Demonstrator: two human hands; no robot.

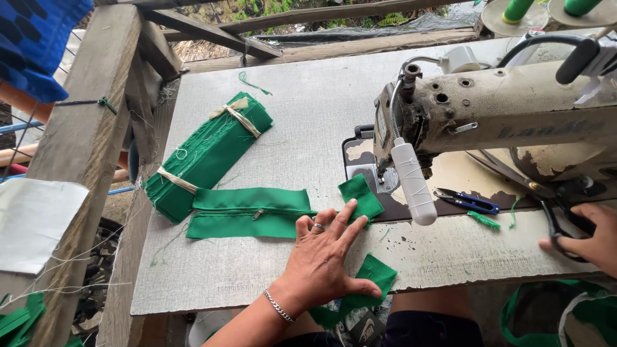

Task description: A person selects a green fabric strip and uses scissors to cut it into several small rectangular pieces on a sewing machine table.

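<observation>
Green zipper piece under flat left hand; tied green bundle beside.

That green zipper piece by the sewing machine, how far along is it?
Done: the green zipper piece already has its zipper set between two strips. In hand: the left hand presses it flat on the table; the right hand grips black scissors. Left: the tied bundle of green strips lies untouched.

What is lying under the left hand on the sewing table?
The left hand presses on the green zipper piece, covering its right end. Whether the zipper continues beneath the palm cannot be seen.
</observation>
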